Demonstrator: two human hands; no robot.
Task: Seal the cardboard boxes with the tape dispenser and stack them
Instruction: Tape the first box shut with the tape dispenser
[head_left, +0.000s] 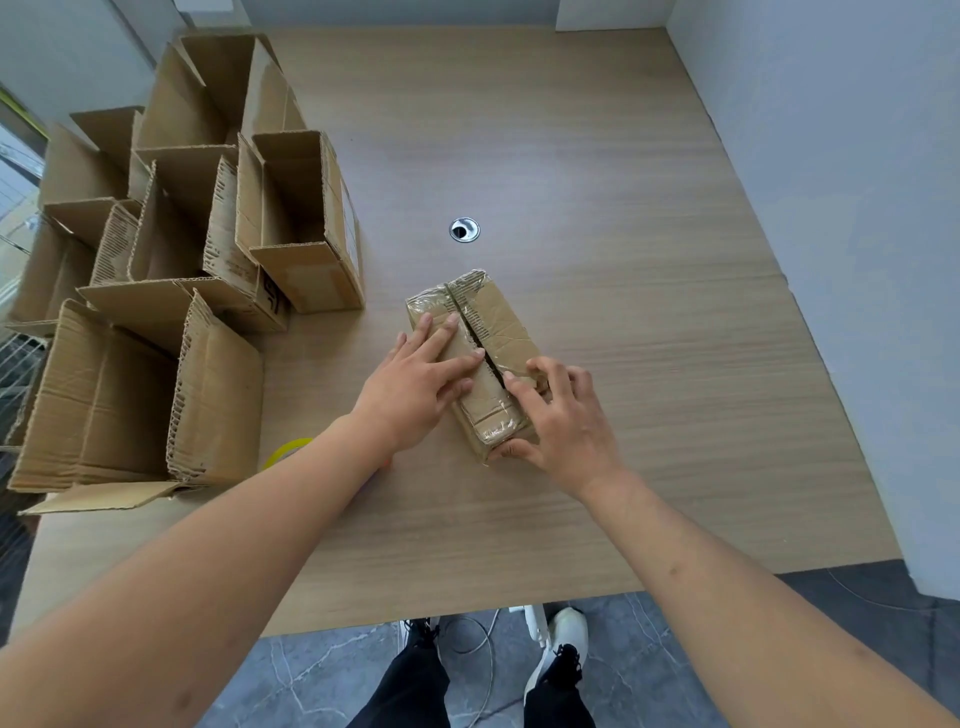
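Observation:
A small cardboard box lies on the wooden table, its two top flaps folded down with a dark seam between them and old clear tape on its skin. My left hand presses flat on the left flap, fingers spread. My right hand holds the box's near right corner, thumb on the near end and fingers on the right flap. A yellow tape roll, part of the tape dispenser, peeks out from behind my left forearm; the rest is hidden.
Several open cardboard boxes crowd the table's left side, flaps standing up. A round cable grommet sits in the table beyond the small box. A wall bounds the right edge. My feet and a cable show below the near edge.

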